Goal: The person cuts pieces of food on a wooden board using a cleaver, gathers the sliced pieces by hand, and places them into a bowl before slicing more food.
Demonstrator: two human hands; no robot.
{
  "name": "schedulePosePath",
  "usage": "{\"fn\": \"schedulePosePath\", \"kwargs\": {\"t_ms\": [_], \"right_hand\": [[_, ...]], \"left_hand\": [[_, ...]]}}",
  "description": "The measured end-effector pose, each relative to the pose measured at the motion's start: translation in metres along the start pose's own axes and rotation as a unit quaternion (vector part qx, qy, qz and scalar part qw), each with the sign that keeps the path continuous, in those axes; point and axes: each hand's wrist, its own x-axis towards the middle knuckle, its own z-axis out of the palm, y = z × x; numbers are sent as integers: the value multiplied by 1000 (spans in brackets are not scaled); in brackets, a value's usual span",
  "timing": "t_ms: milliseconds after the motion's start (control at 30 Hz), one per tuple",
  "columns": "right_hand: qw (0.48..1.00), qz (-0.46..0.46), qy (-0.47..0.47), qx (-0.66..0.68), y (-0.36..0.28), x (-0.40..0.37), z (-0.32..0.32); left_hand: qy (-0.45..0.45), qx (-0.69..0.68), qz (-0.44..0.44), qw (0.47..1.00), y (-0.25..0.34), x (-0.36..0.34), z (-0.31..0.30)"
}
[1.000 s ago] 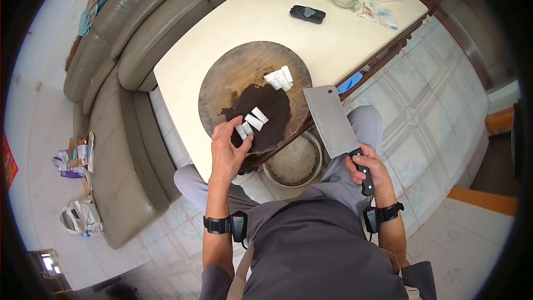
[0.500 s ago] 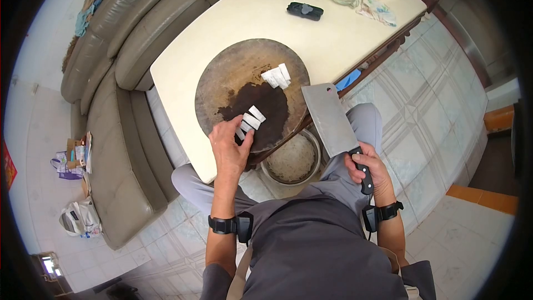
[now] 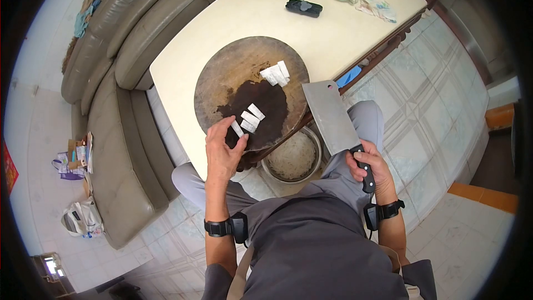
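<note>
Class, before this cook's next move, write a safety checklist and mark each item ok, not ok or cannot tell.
1. Cleaver gripped by its handle in the right hand: ok.
2. Blade apart from the left hand: ok.
3. Left fingertips tucked back: not ok, extended around a white strip.
4. White pieces in one group: not ok, two groups.
5. Round chopping board steady: cannot tell.

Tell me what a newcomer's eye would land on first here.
Probably the broad cleaver, held by its black handle in the right hand. Next, the round, dark-stained board on the pale table, bearing white pieces, one between the left hand's thumb and finger.
</note>
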Motion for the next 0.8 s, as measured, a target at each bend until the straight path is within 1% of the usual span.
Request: {"fn": "schedulePosePath", "kwargs": {"t_ms": [33, 100, 233, 300, 333, 400, 433, 500, 633, 700, 800], "right_hand": [[1000, 2, 0, 3, 1, 0, 0], [1000, 0, 0, 3, 1, 1, 0], [1000, -5, 1, 4, 2, 0, -1], [1000, -5, 2, 5, 1, 0, -1], [1000, -4, 3, 5, 1, 0, -1], [1000, -4, 2, 4, 1, 0, 0], [1000, -4, 1, 2, 0, 0, 0], [1000, -5, -2, 2, 0, 1, 1], [1000, -5, -5, 2, 0, 0, 0], [1000, -4, -3, 3, 0, 0, 0], [1000, -4, 0, 4, -1, 0, -1]], "left_hand": [[0, 1, -1, 1000, -2, 0, -1], [-14, 6, 28, 1000, -7, 0, -2], [-16, 11, 16, 1000, -5, -3, 0], [21, 23, 17, 999, -3, -9, 5], [20, 24, 17, 999, -2, -11, 8], [66, 24, 19, 997, 0, -15, 16], [65, 24, 19, 997, 2, -16, 19], [97, 25, 18, 995, 4, -18, 25], [81, 27, 22, 996, 6, -21, 28], [99, 20, -2, 995, 7, -20, 29], [100, 10, -14, 995, 11, -11, 27]]}}
